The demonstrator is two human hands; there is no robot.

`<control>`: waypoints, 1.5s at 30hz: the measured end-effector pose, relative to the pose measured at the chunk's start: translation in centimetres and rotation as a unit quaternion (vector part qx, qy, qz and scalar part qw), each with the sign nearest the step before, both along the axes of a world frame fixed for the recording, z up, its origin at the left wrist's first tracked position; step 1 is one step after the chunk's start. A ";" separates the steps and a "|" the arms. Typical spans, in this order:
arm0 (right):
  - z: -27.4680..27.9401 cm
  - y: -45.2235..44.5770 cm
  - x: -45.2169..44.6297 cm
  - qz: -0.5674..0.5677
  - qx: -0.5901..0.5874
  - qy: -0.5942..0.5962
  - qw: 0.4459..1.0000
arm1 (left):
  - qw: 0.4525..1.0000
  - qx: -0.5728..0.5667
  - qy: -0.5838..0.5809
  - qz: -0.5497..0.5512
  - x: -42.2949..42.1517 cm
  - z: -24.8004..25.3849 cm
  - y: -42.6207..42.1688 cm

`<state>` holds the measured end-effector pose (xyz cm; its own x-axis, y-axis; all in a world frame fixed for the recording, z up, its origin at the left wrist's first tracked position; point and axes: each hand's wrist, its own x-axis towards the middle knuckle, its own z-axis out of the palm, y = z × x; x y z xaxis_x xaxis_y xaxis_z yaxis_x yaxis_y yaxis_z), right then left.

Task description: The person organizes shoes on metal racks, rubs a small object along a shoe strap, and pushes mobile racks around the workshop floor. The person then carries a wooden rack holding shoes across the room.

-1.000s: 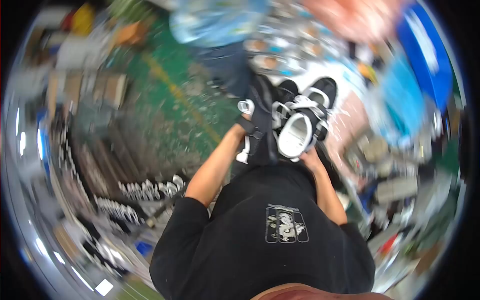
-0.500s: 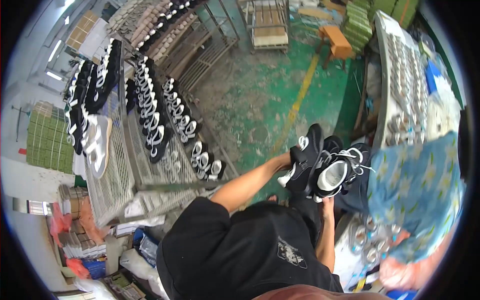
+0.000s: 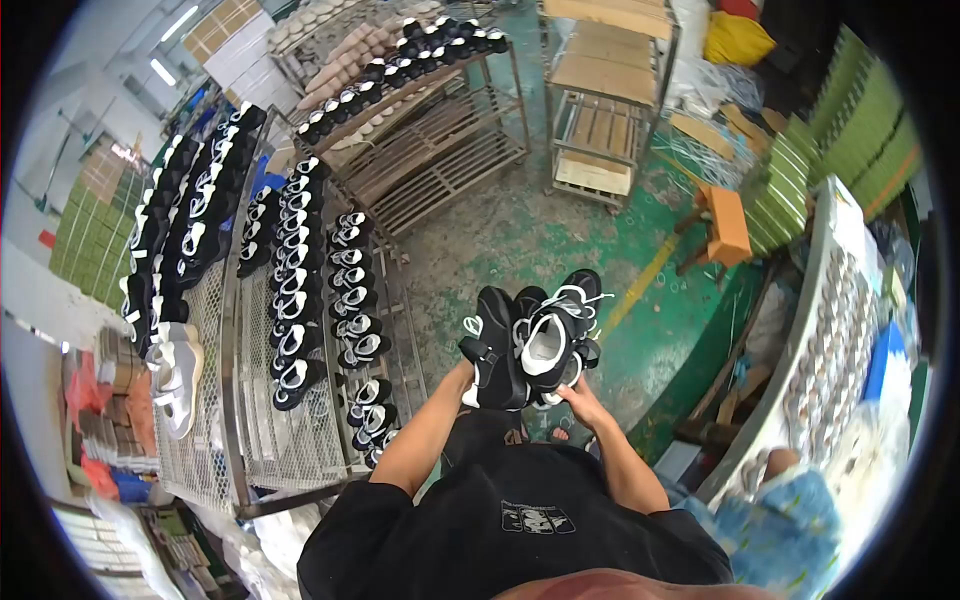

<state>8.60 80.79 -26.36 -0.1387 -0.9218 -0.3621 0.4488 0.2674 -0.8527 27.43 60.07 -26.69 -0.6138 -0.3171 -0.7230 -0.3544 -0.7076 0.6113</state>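
Note:
Several black and white shoes [image 3: 548,340] are bunched together between my two hands, in front of my body. My left hand [image 3: 465,378] is closed on the left side of the bunch, at a black shoe [image 3: 497,350] turned on its side; its fingers are mostly hidden by the shoe. With thumb and fingers, my right hand [image 3: 580,400] grips the lower right of the bunch, by the heel of a shoe with a white lining. White laces hang loose at the top of the bunch.
On my left a mesh rack [image 3: 205,400] holds rows of black and white shoes and a grey pair [image 3: 178,380]. Ahead are a slatted rack [image 3: 440,150], a wheeled trolley [image 3: 598,130] and an orange stool [image 3: 725,225]. A long table [image 3: 745,440] and a person in blue patterned cloth [image 3: 790,525] are at right.
The view has turned leftward, bringing the mesh rack and trolley closer into view. The person in blue now appears at the lower right. Both my hands still hold the bunched shoes.

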 end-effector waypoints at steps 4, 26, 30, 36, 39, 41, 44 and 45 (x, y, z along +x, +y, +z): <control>0.8 -12.4 -4.0 0.072 0.019 0.013 0.997 | 0.999 0.009 0.002 0.053 -1.9 -2.6 -9.7; -18.7 -94.5 -24.0 0.225 0.162 -0.020 0.961 | 0.989 -0.003 -0.042 0.142 -15.9 -15.3 -84.4; -18.3 -107.7 -27.7 0.286 0.181 -0.002 0.941 | 0.981 0.004 -0.067 0.185 -18.1 -19.9 -95.3; -28.0 -122.9 -31.3 0.335 0.224 -0.028 0.915 | 0.958 -0.022 -0.095 0.270 -19.5 -25.6 -108.6; -30.0 -128.5 -32.8 0.365 0.264 0.014 0.893 | 0.949 -0.039 -0.104 0.294 -19.5 -27.5 -113.5; -30.8 -132.0 -34.3 0.376 0.264 0.038 0.888 | 0.946 -0.053 -0.106 0.303 -19.0 -28.3 -116.8; -30.4 -134.2 -36.4 0.372 0.247 0.076 0.892 | 0.943 -0.069 -0.116 0.305 -18.8 -28.5 -118.7; -29.8 -134.0 -37.2 0.369 0.235 0.092 0.894 | 0.941 -0.074 -0.120 0.307 -18.7 -28.5 -118.3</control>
<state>-28.59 -53.17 -56.14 0.3485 -0.5385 -0.7672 -0.1346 0.7813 -0.6095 8.73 -58.24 -55.19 -0.1070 -0.6666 -0.7377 -0.0461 -0.7379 0.6734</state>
